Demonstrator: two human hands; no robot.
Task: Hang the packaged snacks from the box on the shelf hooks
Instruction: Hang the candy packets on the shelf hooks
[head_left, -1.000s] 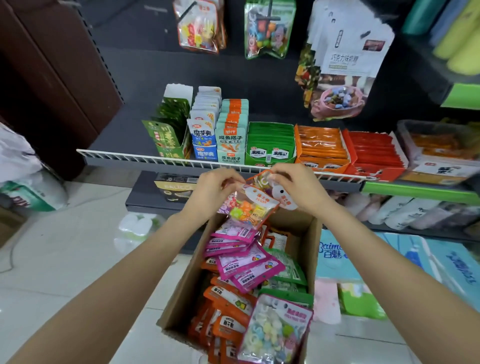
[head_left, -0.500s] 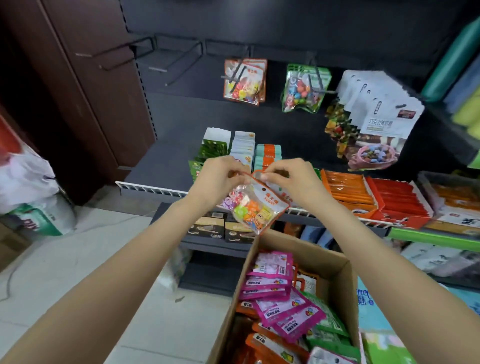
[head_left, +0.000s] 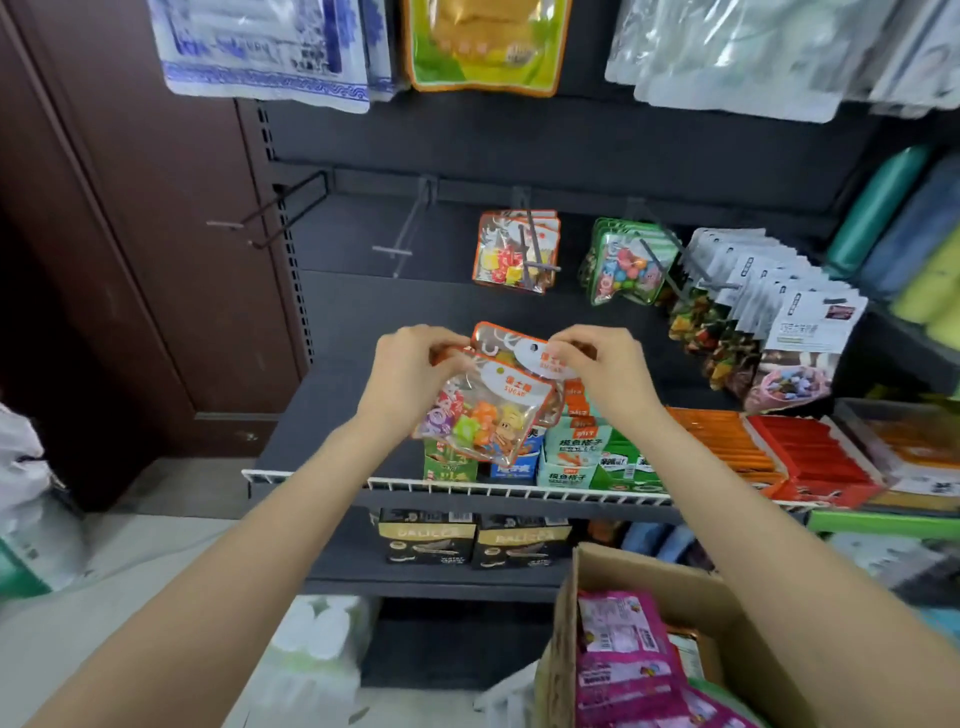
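Both hands hold up orange-edged clear candy packets (head_left: 488, 410) in front of the shelf. My left hand (head_left: 410, 374) pinches their top left corner, and my right hand (head_left: 597, 364) pinches the top right. Two packets overlap, one behind the other. Above them, matching orange-edged packets (head_left: 514, 252) hang on a hook, with green-edged packets (head_left: 628, 265) on the hook to the right. Two bare hooks (head_left: 400, 239) (head_left: 280, 213) stick out at the left. The cardboard box (head_left: 566, 623) sits at the lower right with pink packets (head_left: 623, 654) inside.
White and dark pouches (head_left: 779, 312) hang at the right. A wire-fronted shelf (head_left: 519, 491) carries boxed snacks below my hands. Large bags (head_left: 478, 47) hang along the top. A brown door (head_left: 156, 260) stands at the left, and white bags (head_left: 26, 493) lie on the floor.
Both hands have lifted the candy packets out of the box and up toward the hooks. The view has tilted upward, so the box now shows only at the bottom right.
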